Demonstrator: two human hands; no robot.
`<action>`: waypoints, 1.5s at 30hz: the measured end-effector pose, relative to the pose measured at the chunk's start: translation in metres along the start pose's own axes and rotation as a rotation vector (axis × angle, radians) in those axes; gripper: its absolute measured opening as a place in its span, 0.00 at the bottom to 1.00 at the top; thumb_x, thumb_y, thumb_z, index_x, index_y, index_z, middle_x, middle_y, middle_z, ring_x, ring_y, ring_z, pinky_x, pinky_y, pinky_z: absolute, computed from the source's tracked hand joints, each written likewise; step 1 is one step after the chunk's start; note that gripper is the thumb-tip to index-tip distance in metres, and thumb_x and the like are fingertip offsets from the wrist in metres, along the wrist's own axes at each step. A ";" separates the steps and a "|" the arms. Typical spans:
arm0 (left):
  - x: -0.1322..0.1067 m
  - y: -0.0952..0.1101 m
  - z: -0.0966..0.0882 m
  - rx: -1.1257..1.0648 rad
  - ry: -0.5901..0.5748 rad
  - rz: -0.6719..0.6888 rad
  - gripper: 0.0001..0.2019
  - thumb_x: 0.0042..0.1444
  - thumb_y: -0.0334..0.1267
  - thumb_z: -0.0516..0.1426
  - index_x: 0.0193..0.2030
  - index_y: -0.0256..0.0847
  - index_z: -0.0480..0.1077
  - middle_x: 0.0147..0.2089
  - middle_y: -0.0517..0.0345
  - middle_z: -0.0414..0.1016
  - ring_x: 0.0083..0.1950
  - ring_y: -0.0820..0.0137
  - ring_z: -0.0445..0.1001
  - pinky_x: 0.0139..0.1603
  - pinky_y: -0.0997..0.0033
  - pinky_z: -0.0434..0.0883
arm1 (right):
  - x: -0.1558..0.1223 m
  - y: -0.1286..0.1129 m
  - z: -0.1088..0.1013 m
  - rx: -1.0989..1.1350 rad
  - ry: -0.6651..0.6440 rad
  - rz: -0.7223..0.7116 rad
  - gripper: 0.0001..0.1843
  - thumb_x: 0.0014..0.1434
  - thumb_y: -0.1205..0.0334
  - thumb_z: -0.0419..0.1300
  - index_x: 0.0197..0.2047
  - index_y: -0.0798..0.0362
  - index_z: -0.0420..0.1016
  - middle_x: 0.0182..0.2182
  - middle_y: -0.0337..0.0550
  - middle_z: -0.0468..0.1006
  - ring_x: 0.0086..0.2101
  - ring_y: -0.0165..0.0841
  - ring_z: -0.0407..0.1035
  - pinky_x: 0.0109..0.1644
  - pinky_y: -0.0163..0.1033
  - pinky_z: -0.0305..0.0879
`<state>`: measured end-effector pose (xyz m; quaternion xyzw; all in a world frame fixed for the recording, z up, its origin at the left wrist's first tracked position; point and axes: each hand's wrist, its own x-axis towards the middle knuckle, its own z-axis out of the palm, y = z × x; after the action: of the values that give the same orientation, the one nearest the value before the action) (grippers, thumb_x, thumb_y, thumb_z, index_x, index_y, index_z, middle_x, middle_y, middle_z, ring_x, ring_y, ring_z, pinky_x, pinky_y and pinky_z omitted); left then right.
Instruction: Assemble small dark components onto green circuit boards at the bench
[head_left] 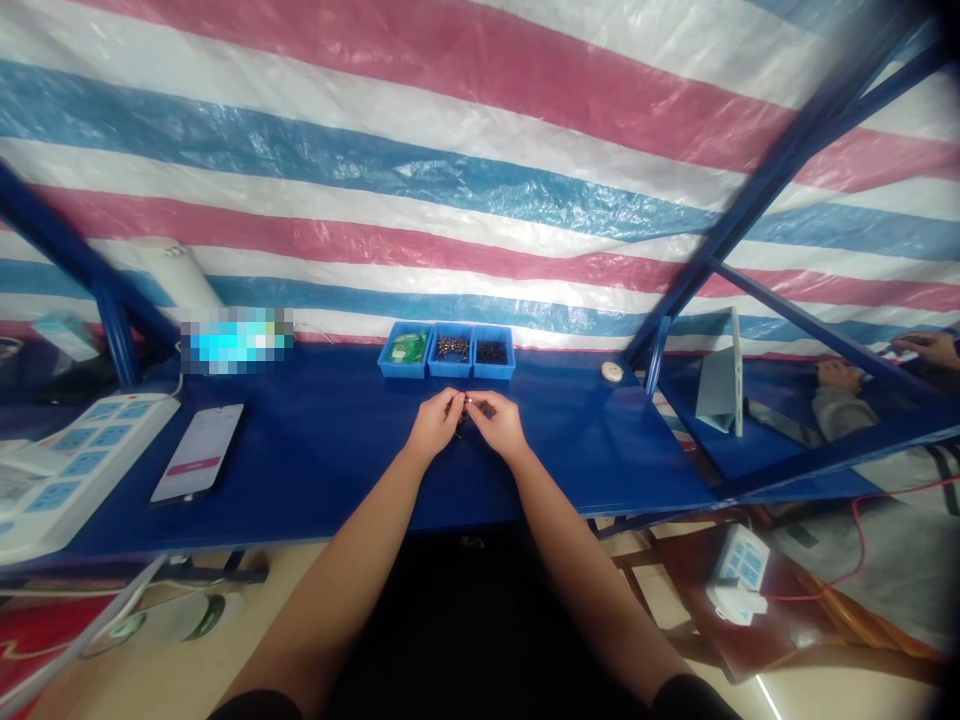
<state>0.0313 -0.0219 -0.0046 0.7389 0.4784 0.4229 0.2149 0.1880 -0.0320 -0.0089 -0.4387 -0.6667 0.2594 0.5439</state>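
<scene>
Blue plastic bins [448,369] sit within reach; our left hand [433,422] and right hand [499,423] pinch a small metal part [465,403], fingertips closed on it.

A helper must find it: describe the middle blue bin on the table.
Along the back edge of the blue tabletop sit three blue bins side by side. Take the middle one: it holds small dark parts with brassy glints, not the green bag in the left bin or the finer black bits in the right.
</scene>
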 end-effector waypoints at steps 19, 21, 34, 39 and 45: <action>0.000 0.000 0.001 -0.032 0.001 0.005 0.14 0.66 0.47 0.48 0.38 0.42 0.69 0.30 0.60 0.74 0.30 0.71 0.73 0.34 0.73 0.68 | 0.000 0.004 0.000 -0.004 0.023 0.005 0.13 0.59 0.57 0.61 0.47 0.48 0.79 0.39 0.43 0.82 0.36 0.35 0.76 0.42 0.41 0.74; 0.000 0.000 0.001 -0.026 -0.007 0.007 0.15 0.66 0.48 0.47 0.36 0.42 0.69 0.29 0.60 0.74 0.30 0.71 0.72 0.33 0.73 0.67 | 0.000 0.004 0.001 -0.005 0.021 0.002 0.13 0.59 0.57 0.61 0.46 0.48 0.80 0.39 0.43 0.82 0.36 0.35 0.76 0.42 0.40 0.75; -0.001 -0.001 0.003 -0.100 0.002 -0.003 0.12 0.65 0.47 0.50 0.42 0.43 0.69 0.32 0.60 0.75 0.31 0.71 0.74 0.34 0.73 0.69 | 0.000 0.001 -0.001 -0.014 0.030 0.004 0.12 0.60 0.57 0.60 0.46 0.48 0.80 0.38 0.43 0.82 0.35 0.34 0.75 0.41 0.40 0.74; 0.000 -0.002 0.002 -0.055 -0.008 0.001 0.13 0.66 0.47 0.49 0.39 0.43 0.69 0.29 0.61 0.74 0.30 0.71 0.73 0.34 0.72 0.68 | -0.001 0.001 0.000 0.027 0.018 -0.003 0.12 0.59 0.58 0.61 0.46 0.48 0.80 0.38 0.43 0.81 0.36 0.34 0.76 0.42 0.40 0.73; 0.000 -0.002 0.002 -0.013 -0.008 -0.008 0.14 0.66 0.47 0.49 0.37 0.42 0.69 0.28 0.61 0.74 0.30 0.71 0.73 0.33 0.73 0.66 | -0.001 0.003 0.001 0.005 0.008 -0.019 0.12 0.59 0.60 0.61 0.46 0.48 0.80 0.39 0.43 0.81 0.36 0.34 0.76 0.42 0.39 0.74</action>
<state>0.0319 -0.0208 -0.0066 0.7373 0.4776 0.4223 0.2234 0.1884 -0.0310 -0.0119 -0.4320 -0.6681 0.2541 0.5500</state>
